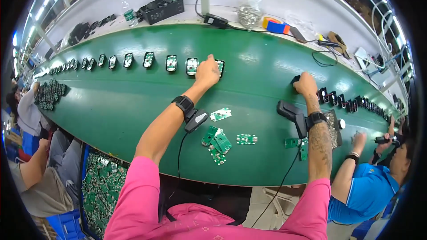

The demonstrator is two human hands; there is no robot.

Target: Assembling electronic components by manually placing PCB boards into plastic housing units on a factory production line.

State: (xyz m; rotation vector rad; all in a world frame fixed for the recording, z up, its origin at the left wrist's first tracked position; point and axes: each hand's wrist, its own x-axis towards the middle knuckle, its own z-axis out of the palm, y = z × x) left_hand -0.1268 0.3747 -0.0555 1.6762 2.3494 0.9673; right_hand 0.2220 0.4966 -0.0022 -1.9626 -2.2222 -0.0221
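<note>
Pink shirt [200,222] — lower centre. Left hand [207,72] — upper centre, over a board-filled casing [220,68]; grip hidden, cannot tell. Right hand [306,84], right of centre, pinching a black casing [295,80]. Apparent step: positioning casings; the next move calls for a level, steady touch.
</note>
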